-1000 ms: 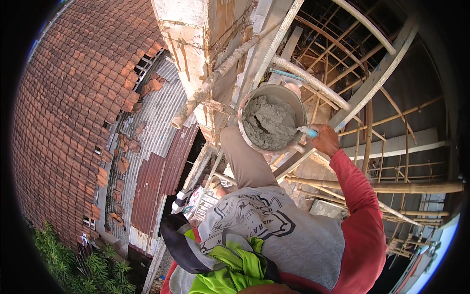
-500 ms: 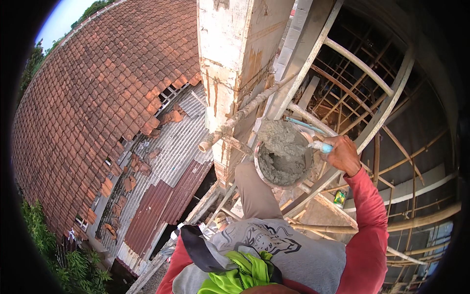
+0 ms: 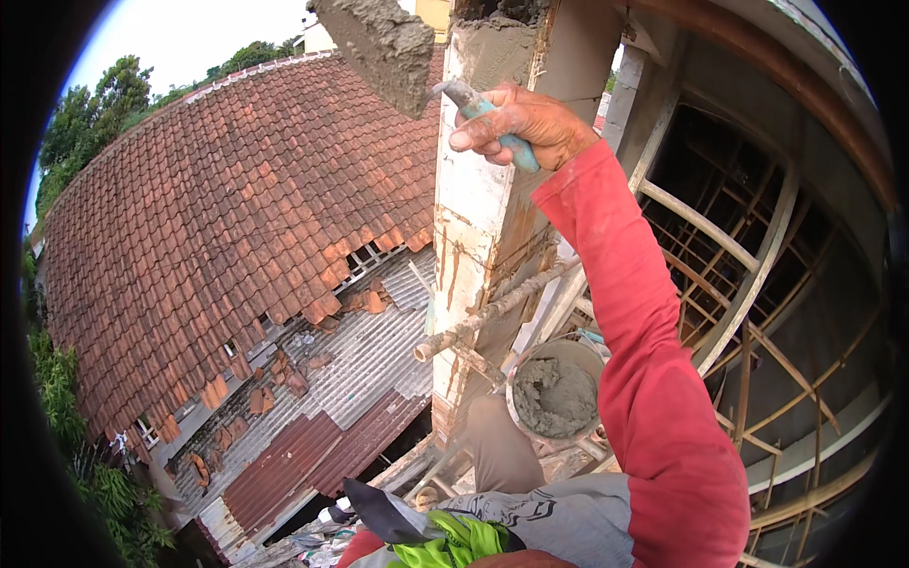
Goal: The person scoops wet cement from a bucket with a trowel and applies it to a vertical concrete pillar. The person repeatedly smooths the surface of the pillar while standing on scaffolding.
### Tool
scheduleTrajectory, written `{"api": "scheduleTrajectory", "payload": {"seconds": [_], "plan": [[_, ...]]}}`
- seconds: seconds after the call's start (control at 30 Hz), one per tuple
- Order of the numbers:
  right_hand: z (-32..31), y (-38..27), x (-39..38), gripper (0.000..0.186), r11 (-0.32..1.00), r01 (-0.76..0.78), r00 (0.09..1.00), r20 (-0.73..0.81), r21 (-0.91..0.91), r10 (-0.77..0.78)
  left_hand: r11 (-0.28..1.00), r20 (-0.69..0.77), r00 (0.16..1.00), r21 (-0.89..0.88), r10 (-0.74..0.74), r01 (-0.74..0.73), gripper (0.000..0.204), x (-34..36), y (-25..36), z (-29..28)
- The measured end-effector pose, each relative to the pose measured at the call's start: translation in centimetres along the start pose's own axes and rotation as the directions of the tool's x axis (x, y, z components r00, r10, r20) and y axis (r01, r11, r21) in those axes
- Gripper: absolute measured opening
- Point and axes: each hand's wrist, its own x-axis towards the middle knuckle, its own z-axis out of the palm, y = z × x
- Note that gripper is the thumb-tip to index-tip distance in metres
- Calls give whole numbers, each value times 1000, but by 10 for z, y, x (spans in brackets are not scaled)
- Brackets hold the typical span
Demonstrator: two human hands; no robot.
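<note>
My right hand (image 3: 535, 123) is closed around the blue-grey handle of a trowel (image 3: 472, 98), raised at the upper middle of the view. Wet grey mortar (image 3: 379, 52) covers its blade, which tilts up to the left beside the top of a tall column (image 3: 464, 204). Fresh grey mortar also coats the upper face of that column, and a dark opening shows at its top. Below my forearm stands a bucket (image 3: 514, 409) part filled with grey mortar (image 3: 573, 396). My left hand is out of view.
A bamboo pole (image 3: 492, 310) juts out in front of the column. Wooden and bamboo framing (image 3: 701, 227) stands on the right. At the left lie a red tiled roof (image 3: 237, 189) and, lower, corrugated sheets (image 3: 331, 398) with broken tiles. My knee (image 3: 502, 445) is next to the bucket.
My right hand has lifted the trowel with a load of mortar out of the bucket, up and left to the column's top. The view has tilted upward.
</note>
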Motion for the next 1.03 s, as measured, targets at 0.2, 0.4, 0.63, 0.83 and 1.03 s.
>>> {"api": "scheduleTrajectory", "payload": {"seconds": [0.2,0.4,0.63,0.83,1.03], "plan": [[-74,18,-13,23,931,69,911,-404,360,88,1000,-13,1000,-17,-10,10,25,-3,-3,-9],[-6,97,-140,26,930,-88,804,-526,357,278,999,-19,999,-22,-49,49,26,6,-24,-11],[0,170,-306,33,348,-674,734,-645,-651,215,998,13,1000,64,-22,21,27,30,-90,-37],[44,202,-366,14,-495,-366,671,-592,-788,446,995,112,993,-90,-21,31,21,32,-72,-18],[58,281,-336,16,-262,-511,556,-547,-819,626,998,9,999,53,33,-33,27,44,-78,-20]]}}
